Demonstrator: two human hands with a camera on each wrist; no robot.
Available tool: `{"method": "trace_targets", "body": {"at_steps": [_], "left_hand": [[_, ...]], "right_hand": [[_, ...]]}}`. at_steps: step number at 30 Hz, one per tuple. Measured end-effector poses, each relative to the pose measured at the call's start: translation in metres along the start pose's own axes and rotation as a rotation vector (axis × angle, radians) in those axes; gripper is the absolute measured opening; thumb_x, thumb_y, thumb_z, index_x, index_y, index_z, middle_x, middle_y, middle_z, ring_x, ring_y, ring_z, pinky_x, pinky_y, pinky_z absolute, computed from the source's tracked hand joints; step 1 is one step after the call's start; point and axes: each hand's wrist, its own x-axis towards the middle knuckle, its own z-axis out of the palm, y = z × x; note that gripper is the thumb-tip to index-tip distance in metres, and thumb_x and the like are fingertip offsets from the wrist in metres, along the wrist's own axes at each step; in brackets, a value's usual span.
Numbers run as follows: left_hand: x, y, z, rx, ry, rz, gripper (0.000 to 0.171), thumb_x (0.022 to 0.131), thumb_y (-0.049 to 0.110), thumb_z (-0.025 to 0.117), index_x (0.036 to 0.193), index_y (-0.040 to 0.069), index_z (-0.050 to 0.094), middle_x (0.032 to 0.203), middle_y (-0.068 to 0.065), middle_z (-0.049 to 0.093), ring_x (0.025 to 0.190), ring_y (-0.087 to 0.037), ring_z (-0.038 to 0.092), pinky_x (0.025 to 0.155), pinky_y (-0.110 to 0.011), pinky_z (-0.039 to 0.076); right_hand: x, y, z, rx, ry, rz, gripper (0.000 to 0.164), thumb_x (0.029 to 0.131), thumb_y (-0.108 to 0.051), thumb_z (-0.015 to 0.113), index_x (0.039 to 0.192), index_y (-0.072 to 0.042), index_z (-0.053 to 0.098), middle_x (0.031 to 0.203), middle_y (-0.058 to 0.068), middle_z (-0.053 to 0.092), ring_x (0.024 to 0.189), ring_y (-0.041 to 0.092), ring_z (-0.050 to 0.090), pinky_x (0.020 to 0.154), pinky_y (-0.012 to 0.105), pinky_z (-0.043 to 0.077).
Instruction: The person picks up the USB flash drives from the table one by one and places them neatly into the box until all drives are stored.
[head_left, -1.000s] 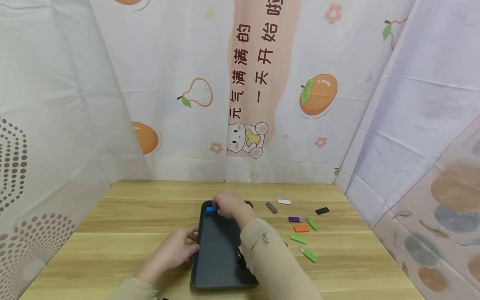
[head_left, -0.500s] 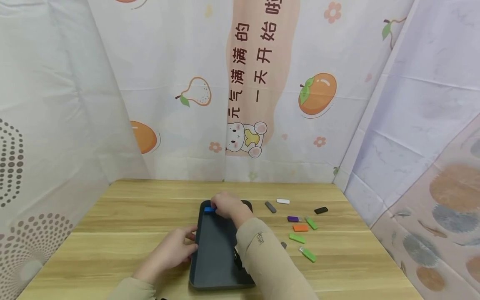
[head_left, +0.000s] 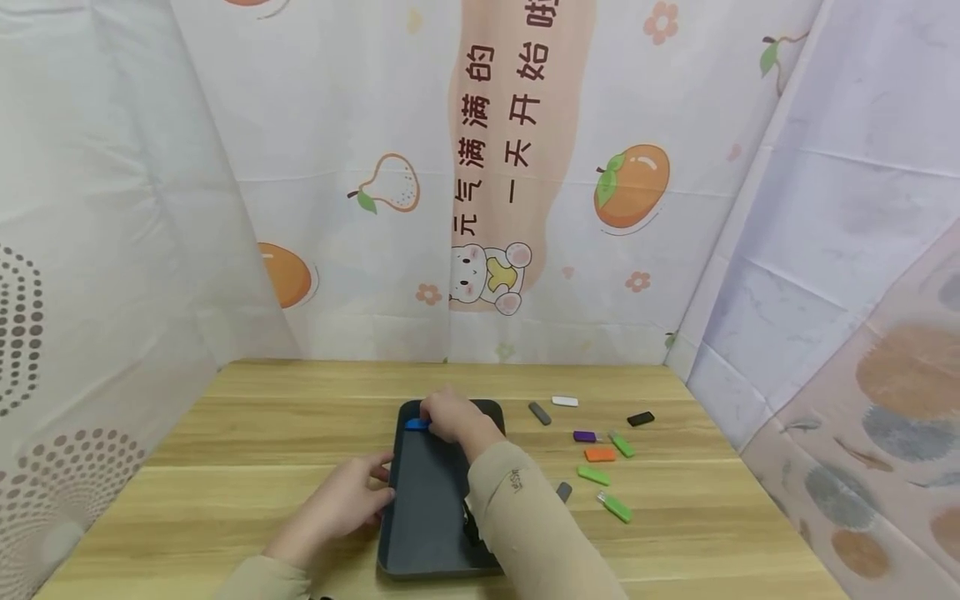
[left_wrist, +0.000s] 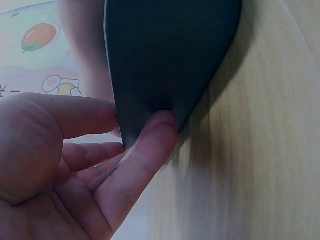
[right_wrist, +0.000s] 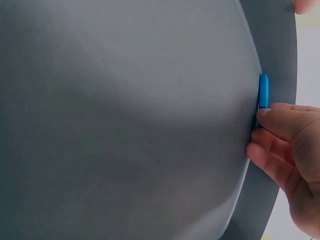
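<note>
A dark grey tray (head_left: 431, 500) lies lengthwise on the wooden table. At its far left corner, a blue USB stick (head_left: 416, 424) sits inside along the end wall. My right hand (head_left: 453, 417) reaches over the tray and pinches it between thumb and fingers. In the right wrist view the blue USB stick (right_wrist: 264, 92) shows narrow and edge-on where the floor meets the wall, its lower part covered by the fingertips (right_wrist: 263, 113). Fingers of my left hand (head_left: 352, 500) rest against the tray's left side; in the left wrist view one fingertip (left_wrist: 162, 120) touches the outer wall.
Right of the tray lie several USB sticks: white (head_left: 565, 401), grey (head_left: 539, 412), black (head_left: 641, 418), purple (head_left: 585, 437), orange (head_left: 600, 455) and green (head_left: 615, 507). Another grey stick (head_left: 564, 492) lies beside the right sleeve. Patterned curtains (head_left: 337, 275) hang behind the table.
The blue USB stick has tipped, from a flat rectangle to a narrower shape, in my right hand's fingers. My right forearm has shifted slightly left, uncovering a grey stick. The left hand stays at the tray.
</note>
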Motion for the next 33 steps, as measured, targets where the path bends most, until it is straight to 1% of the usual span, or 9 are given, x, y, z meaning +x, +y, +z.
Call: {"method": "trace_targets", "body": {"at_steps": [3,6,10,13,21,27,29,33], "left_hand": [[0.0,0.001,0.002,-0.007,-0.001,-0.004,0.058,0.091,-0.002,0.067,0.145,-0.01,0.046,0.116,-0.026,0.066,0.062,-0.023,0.069,0.055,-0.035,0.059],[0.0,0.001,0.0,-0.014,-0.005,-0.002,0.058,0.092,-0.002,0.067,0.145,-0.01,0.046,0.115,-0.026,0.066,0.063,-0.023,0.069,0.055,-0.036,0.059],[0.0,0.0,0.0,-0.02,-0.016,0.004,0.058,0.092,-0.002,0.067,0.145,-0.01,0.046,0.116,-0.027,0.065,0.063,-0.023,0.069,0.055,-0.036,0.06],[0.0,-0.001,0.0,-0.019,-0.017,0.006,0.058,0.092,-0.002,0.067,0.145,-0.011,0.045,0.117,-0.028,0.065,0.063,-0.023,0.069,0.055,-0.036,0.06],[0.0,-0.003,0.001,-0.006,-0.016,0.018,0.058,0.093,-0.001,0.067,0.145,-0.012,0.045,0.117,-0.029,0.065,0.063,-0.022,0.069,0.054,-0.035,0.059],[0.0,-0.004,0.003,-0.014,-0.015,0.021,0.057,0.093,-0.002,0.066,0.145,-0.012,0.045,0.118,-0.029,0.065,0.066,-0.022,0.07,0.055,-0.034,0.06],[0.001,-0.003,0.002,-0.015,-0.015,0.022,0.057,0.093,-0.002,0.065,0.145,-0.012,0.045,0.117,-0.028,0.065,0.067,-0.022,0.07,0.055,-0.034,0.06],[0.001,-0.003,0.001,-0.007,-0.02,0.03,0.057,0.093,-0.003,0.065,0.145,-0.013,0.044,0.118,-0.029,0.065,0.067,-0.022,0.07,0.055,-0.033,0.06]], "right_hand": [[-0.002,0.001,0.001,0.005,-0.002,0.004,0.013,0.095,-0.006,0.068,0.099,-0.017,0.076,0.096,-0.002,0.066,0.082,0.013,0.056,0.073,0.026,0.051],[0.0,-0.001,0.0,-0.007,-0.006,0.002,0.016,0.095,-0.005,0.067,0.1,-0.016,0.077,0.097,-0.001,0.068,0.081,0.012,0.057,0.073,0.026,0.052],[0.0,0.0,-0.001,-0.026,-0.018,0.005,0.016,0.095,-0.007,0.068,0.103,-0.016,0.078,0.1,-0.002,0.069,0.085,0.012,0.059,0.076,0.026,0.054],[-0.001,0.002,-0.001,-0.02,-0.021,-0.001,0.015,0.095,-0.008,0.07,0.104,-0.016,0.078,0.1,-0.002,0.069,0.088,0.012,0.06,0.079,0.026,0.054],[-0.003,0.006,-0.003,0.01,-0.019,-0.022,0.011,0.095,-0.011,0.071,0.104,-0.016,0.076,0.097,-0.003,0.067,0.084,0.011,0.058,0.076,0.027,0.053],[-0.008,0.009,-0.01,0.053,-0.006,-0.028,0.019,0.095,-0.015,0.072,0.114,-0.015,0.074,0.105,-0.002,0.069,0.092,0.012,0.062,0.082,0.029,0.054],[-0.009,0.01,-0.015,0.066,0.0,-0.04,0.021,0.096,-0.016,0.072,0.117,-0.015,0.073,0.107,-0.002,0.069,0.095,0.012,0.062,0.084,0.029,0.054],[-0.012,0.013,-0.024,0.118,0.02,-0.092,0.022,0.095,-0.015,0.073,0.117,-0.012,0.073,0.106,-0.002,0.069,0.096,0.01,0.063,0.086,0.027,0.054]]}}
